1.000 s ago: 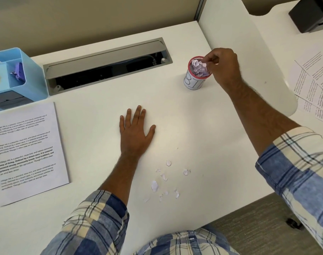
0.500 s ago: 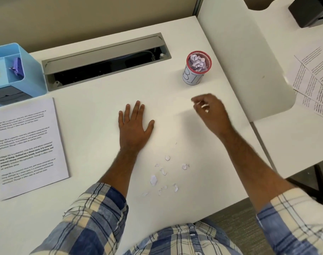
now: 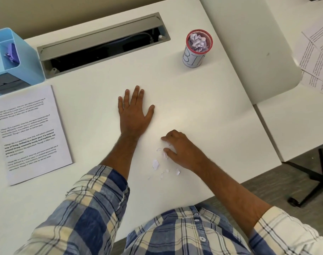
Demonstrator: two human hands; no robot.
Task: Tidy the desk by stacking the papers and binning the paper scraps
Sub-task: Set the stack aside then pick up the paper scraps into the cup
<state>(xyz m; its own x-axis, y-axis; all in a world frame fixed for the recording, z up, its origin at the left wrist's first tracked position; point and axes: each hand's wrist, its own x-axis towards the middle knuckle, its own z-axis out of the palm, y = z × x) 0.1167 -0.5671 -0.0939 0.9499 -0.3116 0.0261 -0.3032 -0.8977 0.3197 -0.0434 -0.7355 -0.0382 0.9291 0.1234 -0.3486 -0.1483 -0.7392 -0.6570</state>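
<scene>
1. Since the earlier frame, my right hand [image 3: 182, 150] has come away from the bin [image 3: 196, 49] and dropped to the near side of the desk [image 3: 212, 116], landing on the scatter of paper scraps [image 3: 161, 162]; my left hand [image 3: 134, 113] has stayed flat where it was.
2. Right fingertips [image 3: 163, 138] are bent down onto the desk at the far edge of the scraps, the thumb just nearer me, with a small gap between them. They touch or nearly touch one or two scraps; whether any is actually pinched I cannot tell.
3. Left hand lies palm down, fingers straight and slightly spread, holding nothing, between the scraps and the bin.
4. I judge the scraps to be almost weightless, thin and limp. They lie flat, so a straight pinch may slide off. Better to rake several together with the fingertips and nip the little heap, or press a pad on one and drag it.
5. A breath or a quick sweep could scatter them, so I would move slowly.
6. The scraps sit well short of the bin, towards me and slightly left of it. The bin already looks full of crumpled paper to its red rim, so new bits may need pressing in.
7. A stack of papers [image 3: 31, 133] lies far left of the bin; more loose sheets [image 3: 317, 59] lie to its right on the next desk.
</scene>
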